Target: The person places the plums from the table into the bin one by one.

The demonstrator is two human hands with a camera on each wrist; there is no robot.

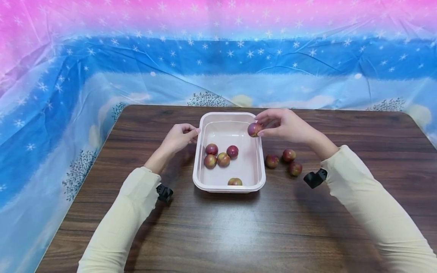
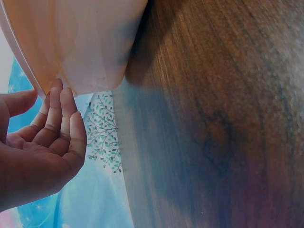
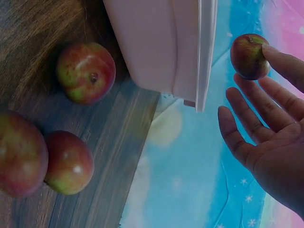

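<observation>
A pale pink plastic tub [image 1: 229, 188] stands on the table with several red-and-green plums [image 1: 223, 159] inside. At its left rim, my left hand [image 1: 180, 138] holds the edge, thumb at the top and fingers against the outer wall [image 2: 90, 47]. My right hand [image 1: 285, 125] pinches one plum [image 1: 254, 129] between thumb and fingertips, over the tub's far right rim. In the right wrist view this held plum [image 3: 249, 56] is up beyond the rim, and the other fingers spread loosely. Three more plums [image 1: 288, 155] lie on the table to the right of the tub.
The dark wood-grain table [image 1: 225, 235] carries everything. Behind it and along the left hangs a blue and pink cloth [image 1: 218, 57] with snowflakes and trees. Each wrist wears a small black camera [image 1: 165, 193] over a cream sleeve [image 1: 119, 216].
</observation>
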